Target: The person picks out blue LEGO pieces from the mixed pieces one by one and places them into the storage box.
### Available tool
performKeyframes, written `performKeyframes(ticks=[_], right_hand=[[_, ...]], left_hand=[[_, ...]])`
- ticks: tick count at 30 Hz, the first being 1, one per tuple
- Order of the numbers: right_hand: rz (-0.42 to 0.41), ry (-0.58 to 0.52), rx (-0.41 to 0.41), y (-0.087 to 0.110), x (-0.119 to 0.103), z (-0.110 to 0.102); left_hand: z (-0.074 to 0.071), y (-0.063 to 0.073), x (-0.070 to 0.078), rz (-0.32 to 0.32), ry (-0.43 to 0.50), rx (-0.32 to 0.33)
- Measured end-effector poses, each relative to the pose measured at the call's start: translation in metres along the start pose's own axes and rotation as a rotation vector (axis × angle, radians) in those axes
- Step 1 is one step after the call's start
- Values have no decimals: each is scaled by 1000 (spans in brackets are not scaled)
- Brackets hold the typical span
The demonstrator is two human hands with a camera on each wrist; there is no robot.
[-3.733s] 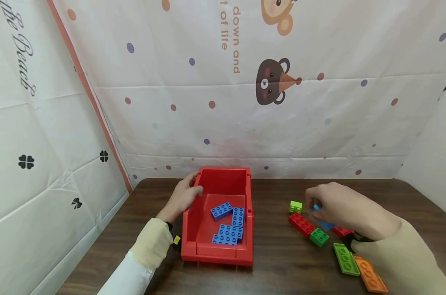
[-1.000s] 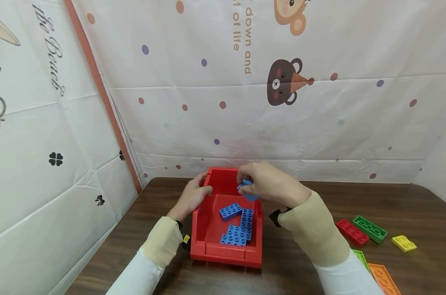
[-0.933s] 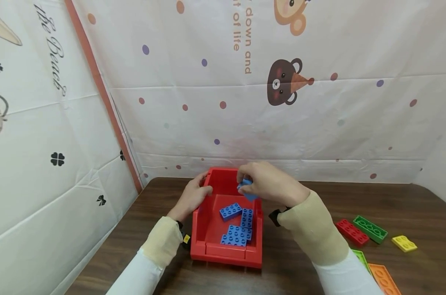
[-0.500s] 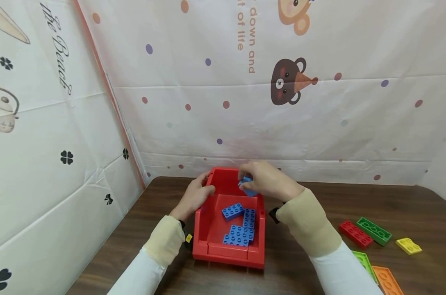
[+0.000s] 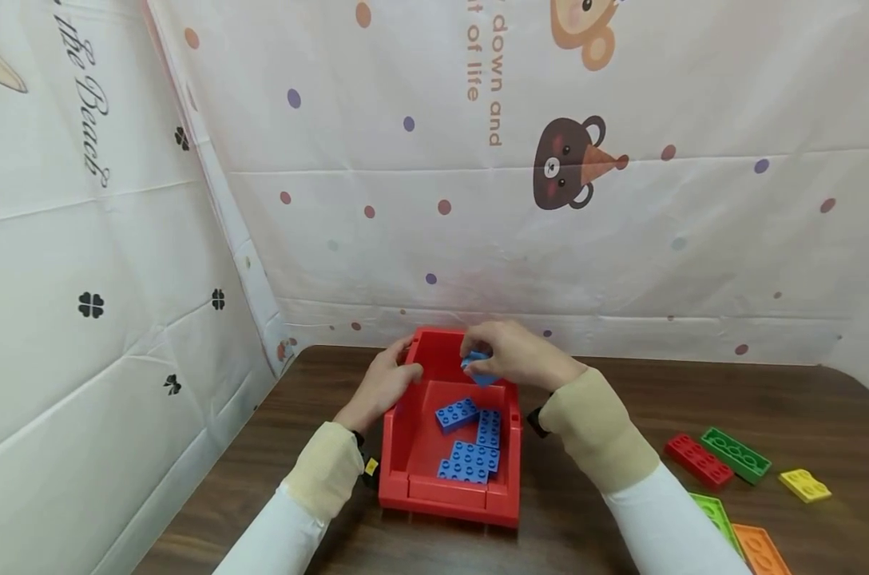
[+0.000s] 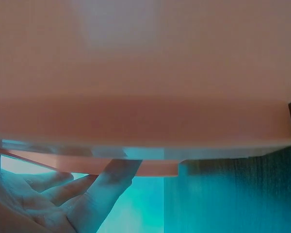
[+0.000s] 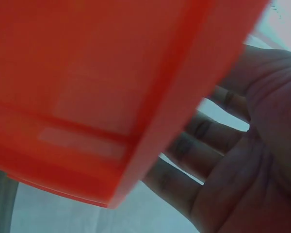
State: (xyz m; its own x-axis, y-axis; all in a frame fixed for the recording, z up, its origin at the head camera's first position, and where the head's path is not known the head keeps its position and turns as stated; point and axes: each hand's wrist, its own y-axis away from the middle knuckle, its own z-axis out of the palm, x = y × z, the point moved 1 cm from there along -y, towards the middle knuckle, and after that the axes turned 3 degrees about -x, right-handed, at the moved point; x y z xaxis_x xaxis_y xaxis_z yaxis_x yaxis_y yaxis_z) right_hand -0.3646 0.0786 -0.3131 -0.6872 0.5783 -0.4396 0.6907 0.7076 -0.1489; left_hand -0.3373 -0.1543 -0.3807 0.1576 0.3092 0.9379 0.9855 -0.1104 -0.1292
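A red open-topped bin [image 5: 449, 503] stands on the table, with several blue toy bricks [image 5: 457, 414] on its floor. My left hand [image 5: 382, 385] grips the bin's left wall near the back, thumb over the rim. Above the back right part of the bin, my right hand [image 5: 524, 357] pinches another blue toy brick [image 5: 485, 377] between thumb and fingers. That brick is partly covered by the fingers. In the right wrist view the bin's wall hides the fingertips and the brick; in the left wrist view the bin's side fills most of the picture.
Right of the bin on the brown wooden table [image 5: 585, 551] lie a red brick [image 5: 698, 461], a green brick [image 5: 736, 454], a yellow piece [image 5: 804, 485], a lime-green piece [image 5: 717, 521] and an orange piece [image 5: 761, 549]. My right forearm hides part of the tabletop. Printed cloth stands behind and at left.
From among the loose bricks at right, my right hand has carried the blue brick left to above the bin. It has hardly moved over the last second. My left hand stays on the bin.
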Motion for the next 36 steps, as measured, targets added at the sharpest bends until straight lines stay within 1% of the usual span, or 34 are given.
performKeyframes(ticks=[3, 10, 15, 21, 27, 28, 32, 34, 36], right_hand=[[3, -9, -4, -2, 3, 4], [-25, -28, 3, -10, 12, 17], [-6, -9, -7, -15, 15, 26], [15, 29, 8, -18, 16, 31], [81, 20, -1, -14, 17, 34], [81, 25, -5, -14, 17, 34], [59, 102, -31, -17, 14, 33], [46, 152, -54, -20, 12, 33], [50, 187, -85, -23, 9, 33]], left_hand=[[0, 1, 0, -1, 3, -5], [0, 4, -1, -9, -7, 2], [0, 6, -1, -16, -18, 4], [0, 6, 0, -15, -26, 5], [3, 8, 0, -4, -25, -16], [3, 8, 0, -3, -22, -18], [1, 8, 0, -6, -20, -9], [0, 8, 0, -6, -18, -6], [-2, 9, 0, -7, -21, -5]])
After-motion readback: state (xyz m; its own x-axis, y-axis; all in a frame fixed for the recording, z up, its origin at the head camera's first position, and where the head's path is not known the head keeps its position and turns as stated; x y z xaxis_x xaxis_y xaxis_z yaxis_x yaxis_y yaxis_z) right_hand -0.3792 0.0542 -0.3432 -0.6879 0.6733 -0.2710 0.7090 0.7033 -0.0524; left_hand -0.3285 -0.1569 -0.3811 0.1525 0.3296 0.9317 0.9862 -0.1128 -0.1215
